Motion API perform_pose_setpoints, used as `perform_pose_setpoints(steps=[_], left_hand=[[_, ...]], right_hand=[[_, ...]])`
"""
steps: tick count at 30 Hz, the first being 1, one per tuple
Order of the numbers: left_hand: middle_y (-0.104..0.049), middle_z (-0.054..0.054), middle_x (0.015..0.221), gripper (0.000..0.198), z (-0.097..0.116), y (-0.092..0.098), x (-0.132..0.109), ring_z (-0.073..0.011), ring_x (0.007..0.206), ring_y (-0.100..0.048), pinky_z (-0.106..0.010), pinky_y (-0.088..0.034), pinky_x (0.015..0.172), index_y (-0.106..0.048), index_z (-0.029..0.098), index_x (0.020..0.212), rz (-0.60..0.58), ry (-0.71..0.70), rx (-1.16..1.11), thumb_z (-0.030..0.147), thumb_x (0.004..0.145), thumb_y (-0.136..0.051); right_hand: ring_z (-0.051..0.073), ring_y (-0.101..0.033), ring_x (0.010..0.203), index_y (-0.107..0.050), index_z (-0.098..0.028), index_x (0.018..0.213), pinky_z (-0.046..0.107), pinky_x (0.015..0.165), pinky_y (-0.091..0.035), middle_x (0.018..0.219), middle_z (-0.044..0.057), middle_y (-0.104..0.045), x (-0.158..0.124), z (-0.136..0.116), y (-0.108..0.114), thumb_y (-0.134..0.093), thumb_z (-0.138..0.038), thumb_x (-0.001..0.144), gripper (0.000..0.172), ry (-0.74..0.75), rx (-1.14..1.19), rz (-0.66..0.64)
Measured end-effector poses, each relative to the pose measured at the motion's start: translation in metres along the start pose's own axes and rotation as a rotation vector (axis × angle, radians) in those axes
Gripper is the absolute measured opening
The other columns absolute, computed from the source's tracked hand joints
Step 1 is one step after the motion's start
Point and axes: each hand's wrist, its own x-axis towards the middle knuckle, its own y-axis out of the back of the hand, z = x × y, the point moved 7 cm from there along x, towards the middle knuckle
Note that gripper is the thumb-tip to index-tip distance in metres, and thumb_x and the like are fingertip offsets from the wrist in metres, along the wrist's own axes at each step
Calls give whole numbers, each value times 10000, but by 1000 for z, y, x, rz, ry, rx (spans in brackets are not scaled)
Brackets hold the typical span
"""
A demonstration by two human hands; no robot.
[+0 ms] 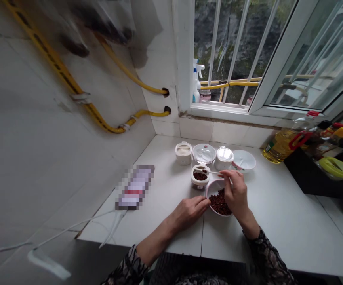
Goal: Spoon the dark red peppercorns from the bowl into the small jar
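A bowl [218, 206] of dark red dried pieces stands on the white tiled counter. My left hand [189, 211] rests at its left rim, fingers pressed together on the edge. Over the bowl's right side, my right hand [236, 192] pinches the handle of a small white spoon [214, 173]. The spoon's head is over an open white jar [200, 184], just behind the bowl, which holds similar dark red pieces. Behind the jar are two white lidded jars [183, 155] [224, 159], a clear-looking bowl [204, 153] and a shallow white bowl [248, 160].
A blurred-out phone-like device [136, 188] lies at the left with white cables [70, 228]. An oil bottle [278, 146] and a black box [298, 172] of condiments stand at the right. Yellow pipes [97, 118] run along the left wall; a barred window is behind.
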Motion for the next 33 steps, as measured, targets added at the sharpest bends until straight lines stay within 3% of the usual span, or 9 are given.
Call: perform_pose_setpoints(steps=[3,6,10,12,16,22,29,33], left_hand=[[-672,-55,856,171,0,1,0,-130,685,-664,-200,-536,543,-541,141,1052,8,-8,12,168,1002,-380],[-667,-47,849,168,0,1,1,-123,679,-659,-194,-531,544,-540,147,1053,-5,6,14,171,1001,-382],[-669,-51,867,158,-1,-1,-1,-122,701,-665,-192,-539,571,-536,154,1055,-32,15,4,185,1001,-392],[-670,-59,890,152,-1,-1,-2,-125,723,-672,-194,-546,589,-537,156,1063,-33,12,1,187,994,-405],[-669,-65,904,159,-3,-3,-4,-129,758,-678,-192,-555,620,-539,161,1082,-45,21,-10,192,990,-414],[-671,-66,907,173,-2,-1,-3,-131,755,-678,-194,-558,618,-540,160,1088,-46,20,-16,191,992,-400],[-675,-72,920,174,-2,0,-3,-133,769,-679,-200,-563,631,-544,158,1084,-49,30,-32,202,1002,-397],[-673,-74,913,176,-2,-1,-5,-135,772,-679,-201,-561,625,-543,157,1085,-47,24,-37,196,1004,-392]], right_hand=[[193,-655,785,-631,-207,964,421,933,-404,873,39,-734,-2,-20,-13,-401,-60,868,289,242,-116,-108],[181,-648,747,-612,-205,969,410,921,-403,854,26,-728,-1,-21,-4,-413,-45,866,275,282,-129,-55],[181,-630,688,-605,-221,908,388,872,-430,734,-7,-705,1,-6,23,-459,-80,865,207,208,-120,74],[176,-613,630,-602,-227,862,390,867,-425,654,-28,-674,-1,6,26,-463,-94,855,193,177,-157,24],[178,-626,650,-595,-211,810,415,910,-376,731,4,-707,-10,22,14,-455,-106,842,178,146,-253,-163],[164,-621,663,-594,-212,779,404,925,-366,747,4,-715,-19,21,-9,-435,-107,826,197,77,-160,-309],[229,-623,830,-651,-235,745,366,823,-439,687,23,-701,-19,41,2,-457,-209,804,204,-214,-9,-171],[243,-608,822,-658,-241,729,370,827,-441,586,15,-657,-21,51,7,-468,-248,794,200,-309,15,-146]])
